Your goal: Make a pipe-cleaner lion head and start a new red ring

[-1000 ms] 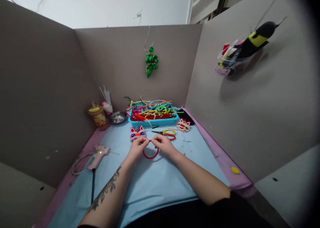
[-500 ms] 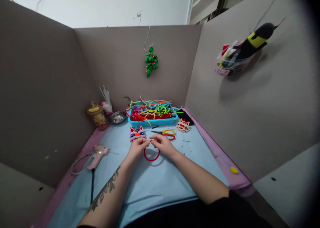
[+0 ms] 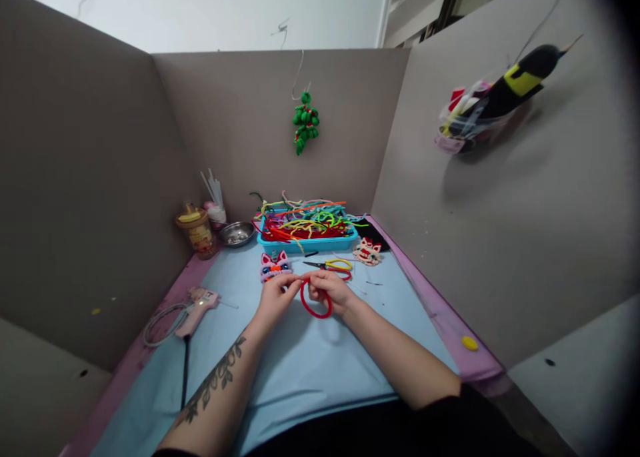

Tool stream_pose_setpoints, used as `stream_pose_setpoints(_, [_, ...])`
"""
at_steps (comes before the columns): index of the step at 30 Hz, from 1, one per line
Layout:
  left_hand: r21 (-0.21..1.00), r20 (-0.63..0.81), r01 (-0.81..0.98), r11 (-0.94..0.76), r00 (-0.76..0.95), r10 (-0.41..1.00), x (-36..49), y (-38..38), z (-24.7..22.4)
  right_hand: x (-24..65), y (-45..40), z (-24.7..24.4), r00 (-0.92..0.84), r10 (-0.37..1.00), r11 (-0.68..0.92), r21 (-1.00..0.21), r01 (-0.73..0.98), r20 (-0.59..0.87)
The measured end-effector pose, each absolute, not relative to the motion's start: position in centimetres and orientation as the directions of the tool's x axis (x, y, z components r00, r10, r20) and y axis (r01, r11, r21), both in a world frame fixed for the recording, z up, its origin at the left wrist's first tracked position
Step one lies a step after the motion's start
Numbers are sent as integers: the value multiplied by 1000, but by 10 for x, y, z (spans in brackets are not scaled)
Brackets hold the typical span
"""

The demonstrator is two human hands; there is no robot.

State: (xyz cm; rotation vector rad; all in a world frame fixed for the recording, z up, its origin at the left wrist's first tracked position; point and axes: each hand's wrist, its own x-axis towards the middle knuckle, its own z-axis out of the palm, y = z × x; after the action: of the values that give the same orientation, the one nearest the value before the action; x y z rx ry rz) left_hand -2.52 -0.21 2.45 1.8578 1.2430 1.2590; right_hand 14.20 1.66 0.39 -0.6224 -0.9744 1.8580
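Note:
A red pipe cleaner (image 3: 316,316) is bent into a loop and hangs between my two hands above the blue cloth. My left hand (image 3: 278,293) pinches it at the top left of the loop, thumb and index finger together. With curled fingers, my right hand (image 3: 329,290) grips the same loop at its top right. Just beyond the hands lie scissors (image 3: 337,267) with yellow and red handles. A pink cat-like face of pipe cleaners (image 3: 275,265) rests behind my left hand, and a cream and red one (image 3: 367,251) lies farther right.
At the back stands a blue basket (image 3: 310,245) heaped with coloured pipe cleaners. A pink glue gun (image 3: 196,312) with its cord lies at left. A metal bowl (image 3: 237,234) and a brown cup (image 3: 199,233) stand behind it. Grey partitions (image 3: 340,143) enclose the table.
The red loop has turned and shifted right, now tilted under my right hand. My right hand's fingers have curled in closer around it, while my left hand keeps its pinch.

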Motion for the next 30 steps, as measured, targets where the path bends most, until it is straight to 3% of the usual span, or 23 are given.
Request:
stream_pose_setpoints(7, [741,471,472,-477,140,871,-28,-2,22,144,16,5,-437,899,-245,-862,-444,-31])
stream_pose_setpoints(13, [651,539,529,-545,184,822,-30,-2,20,144,15,9,-394,919,-126,-936,-329,15])
stream_pose_setpoints(21, [531,533,630,-567,271,801,-35,1,17,145,18,5,-376,924,-13,-980,-200,65])
stream_pose_setpoints(30, [585,494,624,-518,232,838,-34,3,18,143,16,5,-367,927,18,-984,-177,83])
